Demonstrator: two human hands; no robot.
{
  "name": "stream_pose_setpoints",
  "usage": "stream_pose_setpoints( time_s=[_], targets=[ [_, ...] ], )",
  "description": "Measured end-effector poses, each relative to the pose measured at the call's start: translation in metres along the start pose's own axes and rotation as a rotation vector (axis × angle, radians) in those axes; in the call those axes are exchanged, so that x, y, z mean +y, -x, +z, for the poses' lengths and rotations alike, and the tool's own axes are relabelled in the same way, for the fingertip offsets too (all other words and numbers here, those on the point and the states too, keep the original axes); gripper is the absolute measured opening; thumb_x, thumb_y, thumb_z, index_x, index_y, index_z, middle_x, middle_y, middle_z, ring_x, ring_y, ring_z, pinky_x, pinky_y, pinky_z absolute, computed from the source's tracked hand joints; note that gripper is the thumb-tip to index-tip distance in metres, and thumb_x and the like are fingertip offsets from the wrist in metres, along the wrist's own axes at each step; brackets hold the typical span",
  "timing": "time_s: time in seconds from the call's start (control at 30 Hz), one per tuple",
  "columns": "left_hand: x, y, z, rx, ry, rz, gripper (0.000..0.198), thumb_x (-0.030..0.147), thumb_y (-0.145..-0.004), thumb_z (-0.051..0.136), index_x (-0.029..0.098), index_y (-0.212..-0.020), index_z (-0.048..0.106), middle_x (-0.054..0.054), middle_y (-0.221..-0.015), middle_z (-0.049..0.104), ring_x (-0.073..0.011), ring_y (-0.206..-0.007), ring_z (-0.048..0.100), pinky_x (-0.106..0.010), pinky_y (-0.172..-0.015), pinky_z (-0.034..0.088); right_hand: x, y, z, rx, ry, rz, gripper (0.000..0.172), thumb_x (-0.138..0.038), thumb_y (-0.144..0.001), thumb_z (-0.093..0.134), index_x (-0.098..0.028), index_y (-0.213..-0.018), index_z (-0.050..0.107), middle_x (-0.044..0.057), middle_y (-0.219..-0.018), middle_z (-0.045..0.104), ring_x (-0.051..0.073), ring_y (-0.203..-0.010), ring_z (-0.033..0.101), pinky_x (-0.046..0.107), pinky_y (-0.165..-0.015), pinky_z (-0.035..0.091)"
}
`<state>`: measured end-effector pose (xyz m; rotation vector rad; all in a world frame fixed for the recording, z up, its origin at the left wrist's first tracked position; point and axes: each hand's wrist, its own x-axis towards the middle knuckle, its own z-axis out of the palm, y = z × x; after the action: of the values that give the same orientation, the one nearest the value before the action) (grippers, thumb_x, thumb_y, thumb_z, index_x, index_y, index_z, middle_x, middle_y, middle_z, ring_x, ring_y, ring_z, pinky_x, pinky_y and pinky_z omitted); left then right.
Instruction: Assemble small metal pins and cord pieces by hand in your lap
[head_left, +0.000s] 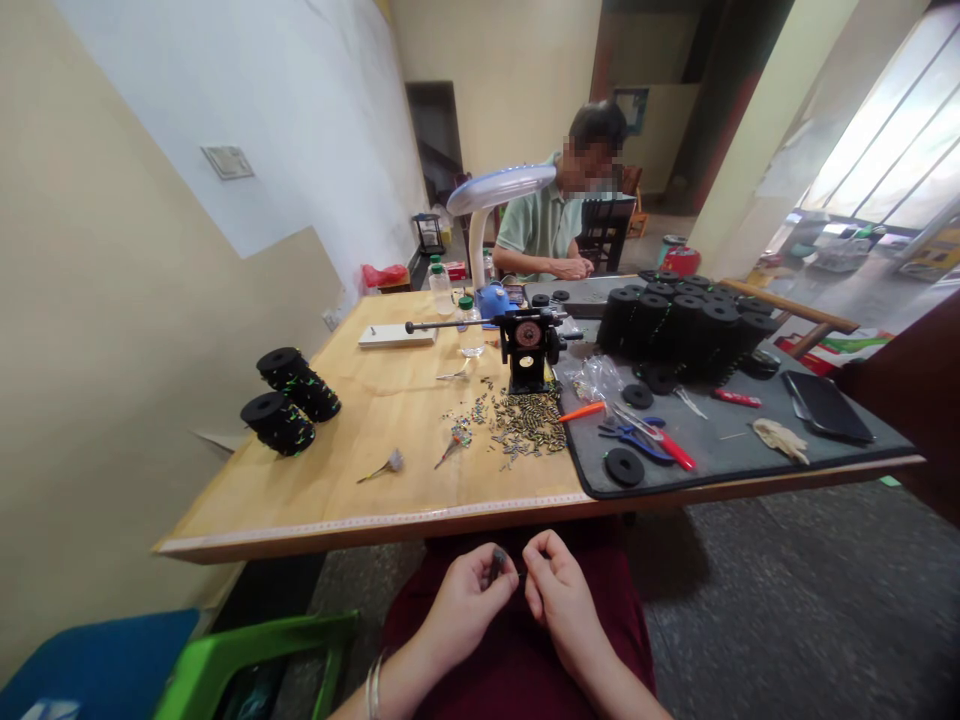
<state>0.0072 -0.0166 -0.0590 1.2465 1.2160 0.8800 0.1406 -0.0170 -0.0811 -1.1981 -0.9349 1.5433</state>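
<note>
Both hands are over my lap, just below the table's front edge. My left hand [480, 590] is closed in a pinch around a small dark object [497, 565]; its kind is too small to tell. Close beside it, my right hand [551, 580] has its thumb and fingers pressed together, and whatever it pinches is hidden. A heap of small brass-and-dark metal pieces [529, 425] lies on the wooden table ahead. To its left are a small bunch of coloured bits on thin stems [457, 437] and a pale-headed bunch [390, 464].
A black winding device with a dial [527, 345] stands behind the heap. Black foam spools [279, 420] stand left; many more [675, 325] crowd the grey mat [720, 450], near pliers [637, 440] and a phone [829, 405]. A person [551, 225] sits opposite, behind a lamp [499, 188].
</note>
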Motion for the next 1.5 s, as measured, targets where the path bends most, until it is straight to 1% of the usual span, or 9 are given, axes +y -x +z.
stream_pose_setpoints(
  time_s=[0.2,0.37,0.5,0.9,1.0,1.1,1.23,1.37,1.5],
  targets=[
    [-0.002,-0.002,-0.002,0.072,-0.083,0.007,0.015,0.025,-0.073,0.064,0.015,-0.062,0.064,0.004,-0.052,0.052,-0.0111,-0.053,0.04,-0.022,-0.053,0.032,0.0,0.0,0.001,-0.097,-0.024,-0.003,0.042,-0.06,-0.077,0.058,-0.021,-0.075,0.044,-0.012,-0.038,0.04,0.005,-0.035,0.027,0.018,-0.038,0.018],
    [-0.003,-0.002,-0.008,0.08,-0.05,0.024,0.017,0.03,-0.075,0.064,0.015,-0.069,0.065,0.0,-0.062,0.061,-0.0143,-0.061,0.05,-0.024,-0.061,0.039,0.001,-0.002,-0.004,-0.183,0.008,0.072,0.042,-0.059,-0.074,0.061,-0.02,-0.08,0.046,-0.009,-0.043,0.052,0.005,-0.035,0.033,0.018,-0.038,0.021],
    [0.001,-0.003,-0.012,0.11,0.008,0.05,0.02,0.035,-0.076,0.063,0.017,-0.071,0.06,0.001,-0.066,0.059,-0.0147,-0.065,0.052,-0.023,-0.062,0.041,-0.002,0.0,-0.004,-0.286,0.143,0.086,0.033,-0.049,-0.075,0.062,-0.019,-0.072,0.049,-0.006,-0.044,0.056,0.005,-0.035,0.036,0.018,-0.038,0.023],
    [0.0,-0.008,-0.015,0.239,-0.031,0.105,0.019,0.035,-0.077,0.059,0.017,-0.08,0.066,-0.002,-0.075,0.066,-0.0177,-0.073,0.058,-0.025,-0.068,0.045,-0.005,0.006,0.001,-0.22,0.153,0.059,0.011,-0.027,-0.069,0.05,-0.023,-0.064,0.041,-0.012,-0.031,0.046,0.005,-0.027,0.032,0.017,-0.035,0.021],
    [-0.002,-0.012,-0.025,0.3,0.022,0.08,0.022,0.037,-0.076,0.061,0.016,-0.082,0.065,0.003,-0.061,0.056,-0.0123,-0.056,0.05,-0.022,-0.054,0.039,-0.003,0.007,-0.002,-0.182,0.119,0.049,0.014,-0.029,-0.069,0.051,-0.023,-0.063,0.04,-0.013,-0.03,0.042,0.004,-0.026,0.03,0.016,-0.034,0.019],
    [0.0,-0.012,-0.033,0.244,0.119,0.014,0.027,0.041,-0.077,0.059,0.016,-0.085,0.063,0.009,-0.048,0.041,-0.0085,-0.043,0.038,-0.019,-0.044,0.029,-0.003,0.007,-0.005,-0.144,0.065,0.052,0.02,-0.035,-0.073,0.053,-0.022,-0.066,0.04,-0.011,-0.032,0.046,0.004,-0.028,0.03,0.015,-0.034,0.02],
    [0.006,-0.006,-0.033,0.105,0.154,-0.021,0.029,0.041,-0.075,0.063,0.014,-0.085,0.065,0.002,-0.063,0.056,-0.0101,-0.053,0.05,-0.02,-0.05,0.036,-0.005,0.007,-0.007,-0.136,-0.01,0.081,0.03,-0.046,-0.076,0.057,-0.022,-0.07,0.041,-0.008,-0.04,0.055,0.004,-0.029,0.034,0.015,-0.032,0.016],
    [0.009,-0.002,-0.023,-0.014,0.116,-0.098,0.033,0.045,-0.072,0.068,0.013,-0.08,0.067,0.004,-0.056,0.051,-0.008,-0.047,0.042,-0.02,-0.047,0.032,-0.005,0.006,-0.006,-0.127,0.003,0.069,0.04,-0.056,-0.074,0.061,-0.021,-0.071,0.043,-0.006,-0.044,0.057,0.004,-0.031,0.037,0.015,-0.032,0.016],
    [0.011,-0.005,-0.012,-0.045,0.201,-0.1,0.033,0.044,-0.066,0.074,0.013,-0.075,0.067,0.001,-0.063,0.058,-0.0107,-0.058,0.049,-0.022,-0.057,0.039,-0.006,0.006,-0.004,-0.131,0.062,0.032,0.045,-0.061,-0.072,0.062,-0.02,-0.069,0.045,-0.006,-0.043,0.055,0.005,-0.033,0.038,0.016,-0.034,0.02]
  ],
)
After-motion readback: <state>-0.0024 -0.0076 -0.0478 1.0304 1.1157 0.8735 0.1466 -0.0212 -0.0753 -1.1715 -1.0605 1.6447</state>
